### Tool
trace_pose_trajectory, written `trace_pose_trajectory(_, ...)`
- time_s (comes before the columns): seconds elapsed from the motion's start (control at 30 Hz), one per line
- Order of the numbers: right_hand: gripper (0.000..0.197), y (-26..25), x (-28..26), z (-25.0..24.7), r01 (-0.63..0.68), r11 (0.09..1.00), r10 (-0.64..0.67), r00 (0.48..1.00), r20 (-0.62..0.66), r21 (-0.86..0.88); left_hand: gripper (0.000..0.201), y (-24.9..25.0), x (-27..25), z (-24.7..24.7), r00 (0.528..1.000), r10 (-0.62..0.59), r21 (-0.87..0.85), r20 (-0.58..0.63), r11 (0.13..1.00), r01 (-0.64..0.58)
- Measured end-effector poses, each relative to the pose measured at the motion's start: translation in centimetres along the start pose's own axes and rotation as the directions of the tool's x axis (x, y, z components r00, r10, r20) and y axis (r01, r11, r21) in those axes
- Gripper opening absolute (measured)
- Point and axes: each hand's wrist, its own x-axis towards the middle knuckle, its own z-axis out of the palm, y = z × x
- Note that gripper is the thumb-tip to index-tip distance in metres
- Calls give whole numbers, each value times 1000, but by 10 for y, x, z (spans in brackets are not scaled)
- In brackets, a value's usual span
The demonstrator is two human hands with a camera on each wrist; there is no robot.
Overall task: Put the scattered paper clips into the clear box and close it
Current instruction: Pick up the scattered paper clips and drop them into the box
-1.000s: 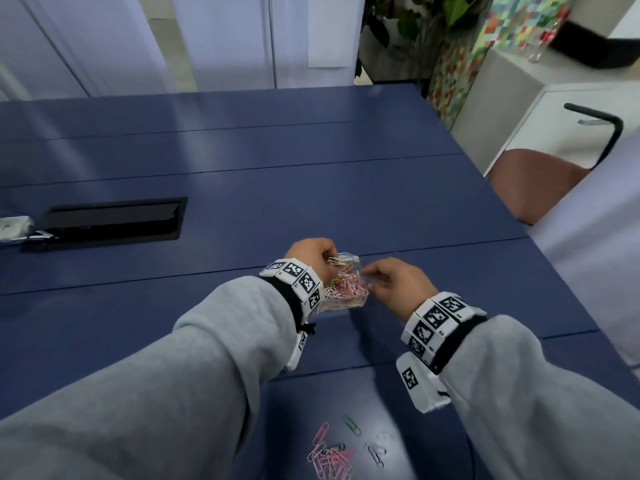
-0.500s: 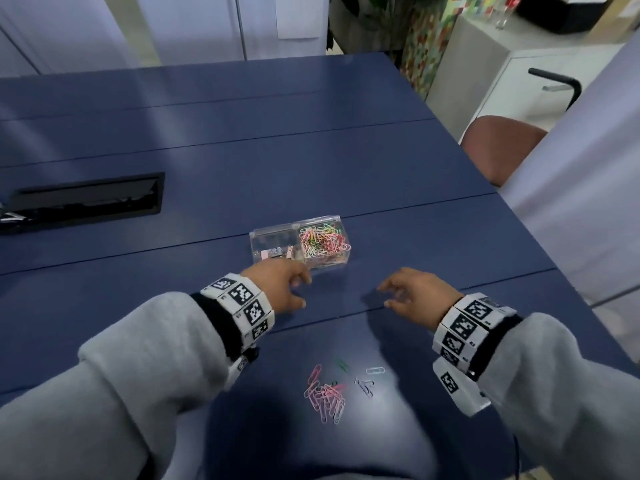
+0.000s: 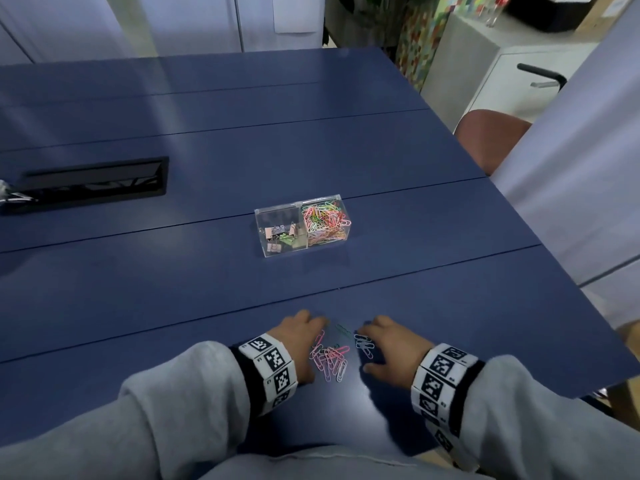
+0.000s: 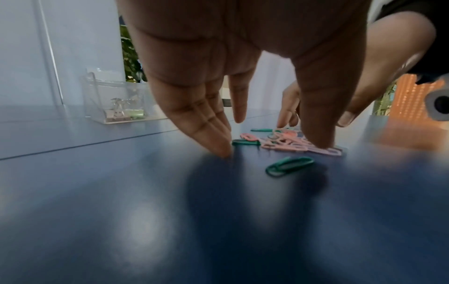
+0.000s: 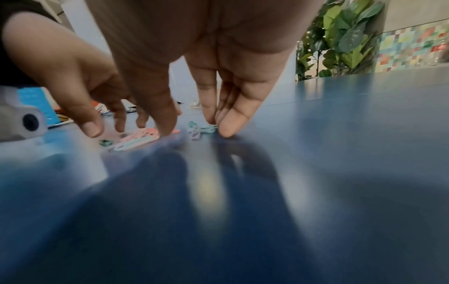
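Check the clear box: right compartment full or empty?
Full. The clear box stands upright on the table; its right compartment is heaped with colored paper clips, some poking over the rim.

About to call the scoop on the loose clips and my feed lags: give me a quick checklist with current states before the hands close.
1. Both hands at the pile: ok. Left hand and right hand flank the scattered paper clips on the table.
2. Hands free: ok, fingers extended, tips down at the table, nothing gripped.
3. Strays: not ok. A green clip lies apart from the pink heap; pale clips sit by the right fingertips.
4. Clear box within the path: ok, it stands farther back on the table, apart from both hands.
5. Box lid open: cannot tell.
6. Room in the clip compartment: cannot tell; it looks quite full.
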Motion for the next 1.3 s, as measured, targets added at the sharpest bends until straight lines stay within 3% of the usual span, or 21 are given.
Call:
trace_pose_trajectory(0.1, 70, -15, 3, 5, 18, 1000, -17, 1000, 18, -21, 78, 4, 1, 3, 1000, 15, 27, -2, 1000, -15)
trace_pose_trajectory(0.23, 68, -25, 7, 8, 46, 995, -45, 999, 14, -90, 60, 5, 3, 3, 999, 28, 27, -29, 999, -27)
trace_pose_trajectory(0.47, 28, -28, 9, 8, 106, 990, -106, 994, 7, -93, 30, 4, 2, 4, 999, 41, 88, -10, 995, -40)
trace_pose_trajectory(0.6, 20, -26, 9, 6, 95, 992, -95, 995, 5, -85, 29, 7, 3, 3, 999, 38, 137, 19, 990, -40)
trace_pose_trajectory(0.93, 22, -23, 11, 8, -19, 996, 18, 1000, -18, -83, 24, 15, -1, 3, 997, 70, 222, 22, 972, -73)
trace_pose_trajectory(1.13, 19, -20, 14, 8, -20, 998, 20, 1000, 4, -68, 26, 8, -1, 2, 999, 44, 75, 28, 996, -46)
trace_pose_trajectory(1.3, 15, -14, 14, -2, -17, 998, 19, 999, 28, -56, 14, 4, 1, -2, 999, 14, 32, 50, 999, -16)
